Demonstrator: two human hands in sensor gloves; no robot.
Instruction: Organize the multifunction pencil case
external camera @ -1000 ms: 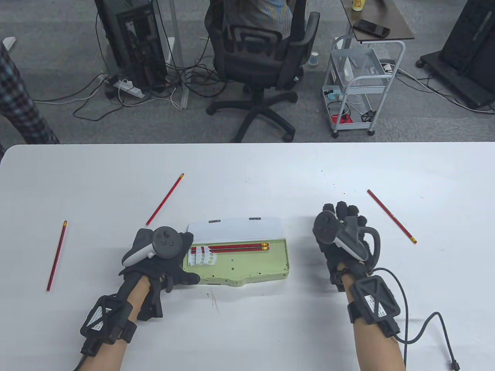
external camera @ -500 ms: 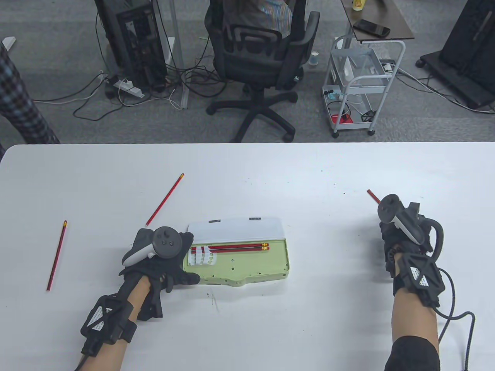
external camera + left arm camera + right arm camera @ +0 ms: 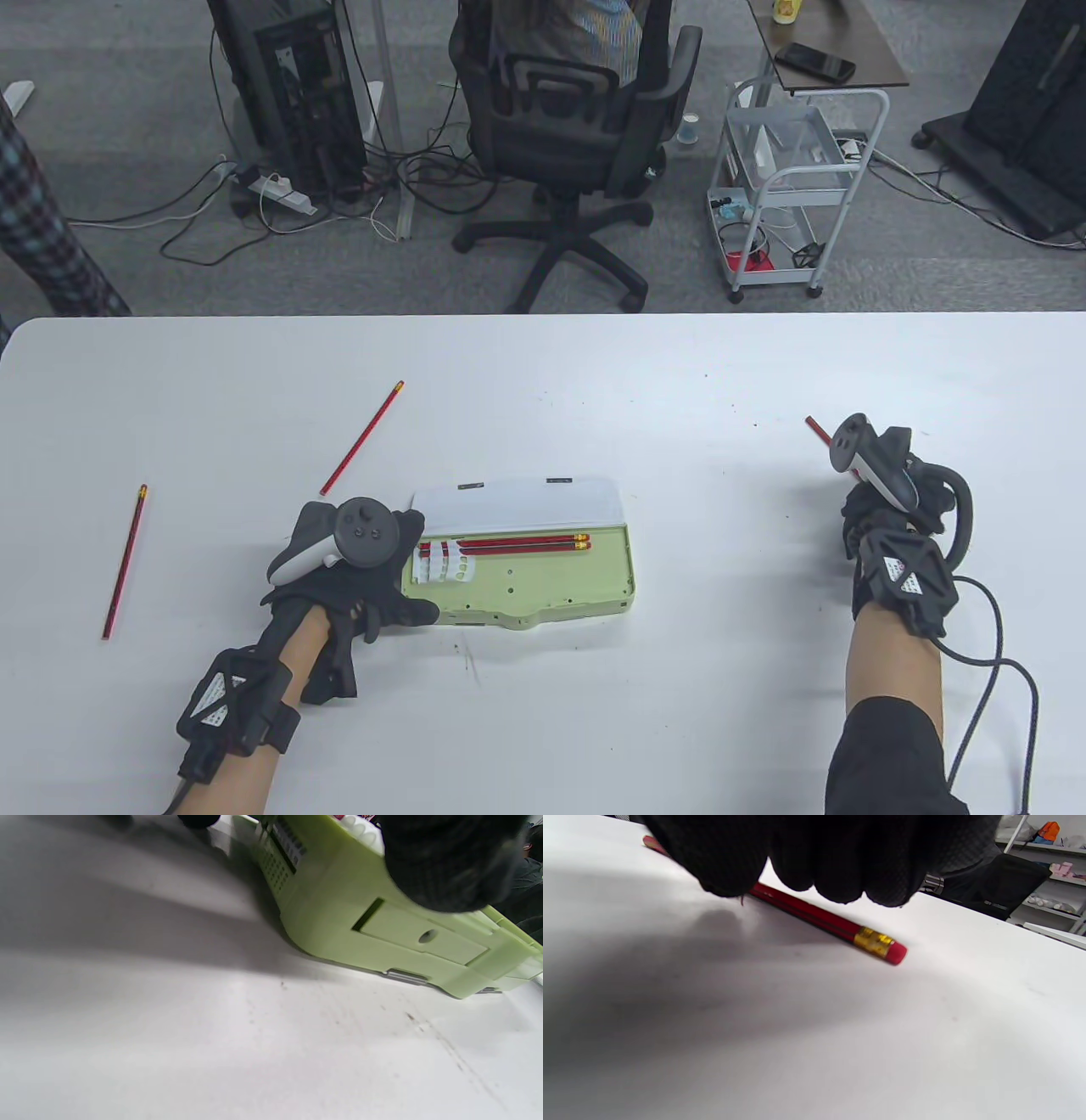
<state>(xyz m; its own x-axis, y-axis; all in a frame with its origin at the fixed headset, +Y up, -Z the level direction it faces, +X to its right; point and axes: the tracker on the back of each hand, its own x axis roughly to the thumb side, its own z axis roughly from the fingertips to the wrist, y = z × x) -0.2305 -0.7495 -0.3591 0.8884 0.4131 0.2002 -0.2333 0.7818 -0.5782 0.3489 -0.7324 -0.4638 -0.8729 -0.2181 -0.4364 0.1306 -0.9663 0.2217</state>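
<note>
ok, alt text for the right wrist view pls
Black-gloved fingertips of the right hand hang over a red pencil lying on the white table, its gold ferrule and red eraser pointing right. Whether they touch it is unclear.

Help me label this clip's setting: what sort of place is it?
Probably an office or lab workspace: a swivel office chair, a computer tower with floor cables, and a wheeled utility cart behind the white table.

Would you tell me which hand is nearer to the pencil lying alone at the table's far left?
Left. The left hand rests at the pencil case's left end, right of that pencil; the right hand is across the table.
</note>
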